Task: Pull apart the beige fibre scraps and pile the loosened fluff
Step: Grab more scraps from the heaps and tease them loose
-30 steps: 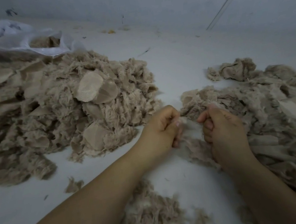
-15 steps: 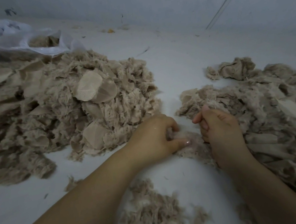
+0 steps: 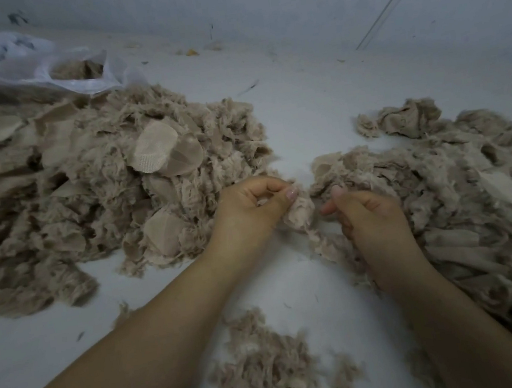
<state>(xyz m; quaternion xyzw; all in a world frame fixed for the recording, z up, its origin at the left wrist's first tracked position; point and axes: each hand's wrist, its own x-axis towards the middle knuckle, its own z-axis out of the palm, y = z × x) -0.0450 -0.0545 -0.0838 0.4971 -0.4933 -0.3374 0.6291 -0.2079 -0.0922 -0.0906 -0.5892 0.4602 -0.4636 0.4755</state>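
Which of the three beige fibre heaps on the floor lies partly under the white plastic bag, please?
The big left heap: the plastic bag overlaps its far edge. The right heap and the small near heap have no bag by them.

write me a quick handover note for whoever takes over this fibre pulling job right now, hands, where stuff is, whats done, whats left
Left hand: pinches a beige tuft between thumb and fingers.
Right hand: fingers curled, gripping the other end of the same strip at the edge of the right pile.
Left pile: large heap with flat fabric pieces showing among the fluff, in front of a clear plastic bag.
Right pile: fibre strips and clumps, under the right forearm.
Near pile: small loose fluff between the forearms.
Done: some fluff already loosened and dropped near.
Left: finish this tuft, then work through the remaining scraps; which big pile is the source is unclear.
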